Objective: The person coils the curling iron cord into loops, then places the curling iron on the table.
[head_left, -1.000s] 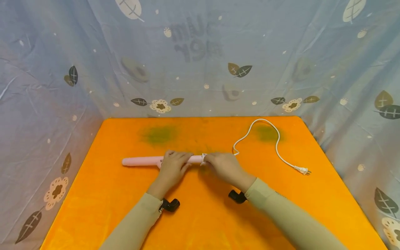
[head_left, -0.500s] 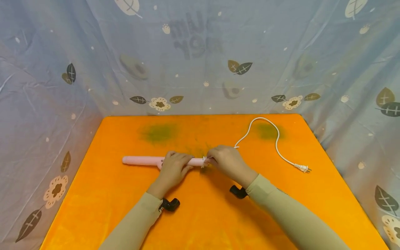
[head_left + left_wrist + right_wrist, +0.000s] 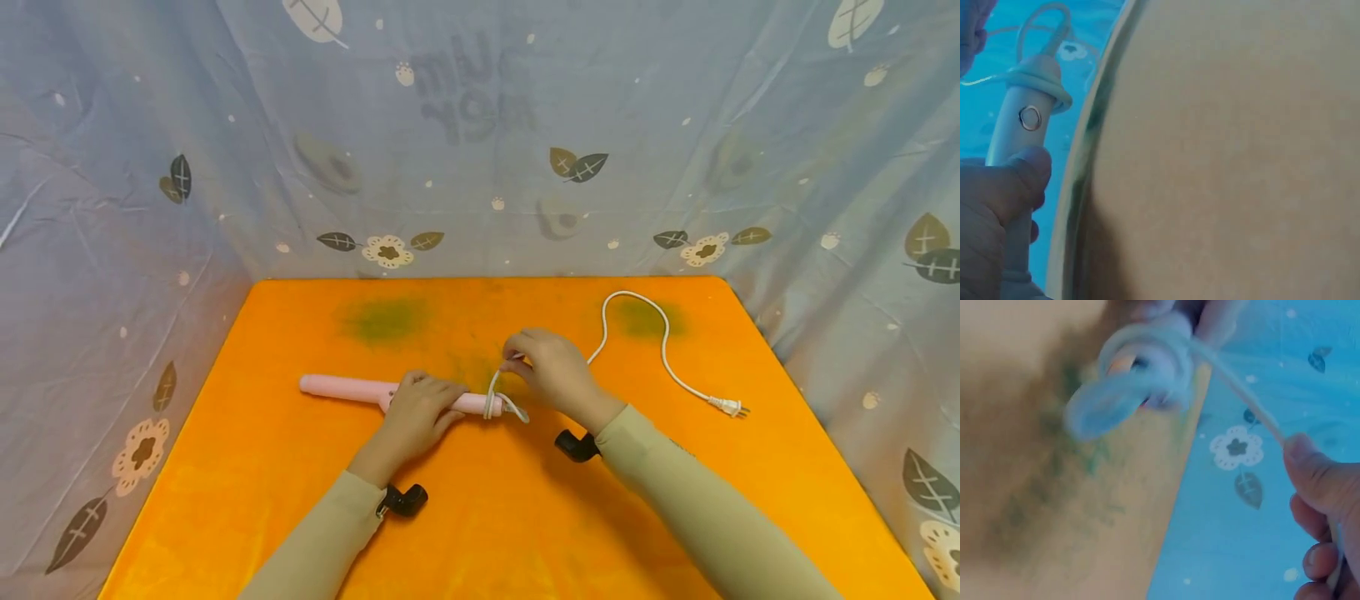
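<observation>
A pink curling iron (image 3: pixel 347 388) lies across the orange table, its barrel pointing left. My left hand (image 3: pixel 422 414) grips its handle (image 3: pixel 1019 119), thumb on top, just below a round button. The white power cord (image 3: pixel 491 398) loops around the handle's end, with a bend sticking out past the tip. My right hand (image 3: pixel 558 373) pinches the cord between thumb and fingers, up and right of the handle end. In the right wrist view a taut stretch of cord (image 3: pixel 1241 394) runs from the wrapped handle to the right thumb (image 3: pixel 1304 456).
The rest of the cord curves over the back right of the orange table (image 3: pixel 465 517) to a two-prong plug (image 3: pixel 727 407). A patterned blue-grey curtain (image 3: pixel 480 192) stands along the back and sides. Black wrist camera mounts (image 3: pixel 405 500) jut from both sleeves.
My right hand has moved up and right from the handle end, drawing the cord out from the wrap. The iron's handle end has tilted slightly toward me; the left hand keeps its grip.
</observation>
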Motion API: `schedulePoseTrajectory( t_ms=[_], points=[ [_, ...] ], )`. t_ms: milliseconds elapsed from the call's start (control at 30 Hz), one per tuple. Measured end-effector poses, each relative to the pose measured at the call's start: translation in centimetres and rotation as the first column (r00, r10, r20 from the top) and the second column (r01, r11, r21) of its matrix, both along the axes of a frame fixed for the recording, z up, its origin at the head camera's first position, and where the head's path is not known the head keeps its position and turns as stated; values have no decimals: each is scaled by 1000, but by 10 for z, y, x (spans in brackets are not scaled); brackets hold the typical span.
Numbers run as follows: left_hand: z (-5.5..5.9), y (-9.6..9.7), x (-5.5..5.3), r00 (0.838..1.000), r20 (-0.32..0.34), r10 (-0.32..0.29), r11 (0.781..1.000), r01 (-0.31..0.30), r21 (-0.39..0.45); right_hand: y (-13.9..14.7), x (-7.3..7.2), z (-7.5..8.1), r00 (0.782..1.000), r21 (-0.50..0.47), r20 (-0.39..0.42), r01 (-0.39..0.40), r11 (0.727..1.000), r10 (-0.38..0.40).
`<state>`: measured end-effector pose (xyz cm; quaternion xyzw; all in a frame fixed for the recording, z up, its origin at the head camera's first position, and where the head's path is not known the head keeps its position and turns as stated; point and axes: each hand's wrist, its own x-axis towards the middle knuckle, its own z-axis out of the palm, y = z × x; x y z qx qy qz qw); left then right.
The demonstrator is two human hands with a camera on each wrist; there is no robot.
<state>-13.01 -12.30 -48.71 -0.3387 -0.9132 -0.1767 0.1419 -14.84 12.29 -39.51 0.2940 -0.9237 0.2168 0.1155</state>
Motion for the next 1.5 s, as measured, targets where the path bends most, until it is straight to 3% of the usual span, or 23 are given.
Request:
schedulePoseTrajectory(
  t_ms=[300,433,567,733,800,900,1000,1167,1333,1500],
  points=[
    [5,-1,4,993,-113,-31,996,39,77,6,-20,-10,966,-71,240,113,991,-93],
    [5,-3,7,985,-173,-13,993,34,115,7,-27,-25,943,-106,319,130,986,-90],
    [5,-5,7,980,-197,31,992,-6,124,5,-25,-44,929,-108,363,118,987,-71],
    [10,-4,0,980,-185,72,985,-40,170,-2,-10,-59,957,-57,286,61,997,-42],
    [12,-4,-3,979,-186,83,981,-48,187,-7,-4,-62,983,-25,184,18,1000,-13],
    [18,-3,-6,978,-180,107,976,-69,206,-13,3,-68,998,5,56,-31,1000,30],
    [23,-3,-9,975,-175,137,970,-96,223,-18,10,-73,998,32,17,-68,997,68],
    [27,-3,-16,971,-167,172,965,-132,226,-20,21,-72,999,65,-9,-41,997,42],
    [23,-3,-18,971,-155,184,967,-151,203,-24,33,-63,988,170,-135,-56,984,79],
    [17,-3,-18,970,-153,189,970,-161,183,-28,46,-47,979,228,-168,-74,971,114]
  ],
)
